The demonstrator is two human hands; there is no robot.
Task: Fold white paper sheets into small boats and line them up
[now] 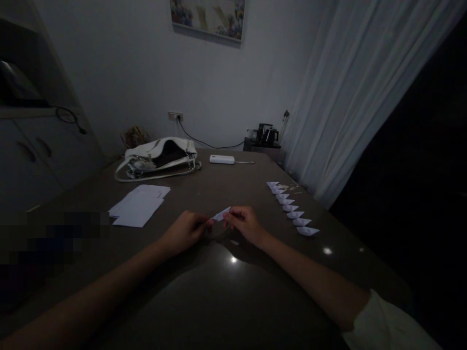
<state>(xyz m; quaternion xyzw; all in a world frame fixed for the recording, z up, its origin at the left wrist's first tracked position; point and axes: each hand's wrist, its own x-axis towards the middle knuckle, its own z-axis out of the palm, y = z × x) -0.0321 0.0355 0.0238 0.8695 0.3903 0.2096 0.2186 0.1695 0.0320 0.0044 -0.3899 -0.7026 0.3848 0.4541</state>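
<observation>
Above the middle of the dark table I hold a small folded white paper boat (221, 214) by its two ends. My left hand (188, 231) pinches its left end between thumb and fingers. At the other end, the thumb and fingers of my right hand (246, 222) are closed on the paper. To the right stands a row of several finished paper boats (292, 208), running away from me. Left of my hands lies a loose stack of white paper sheets (140, 206).
A white handbag (160, 154) with its strap lies at the back left of the table (226, 301). Behind my hands is a white power bank (222, 159) with a short cable. Small scraps (290, 187) lie beside the far boats. A curtain (328, 97) hangs at the right.
</observation>
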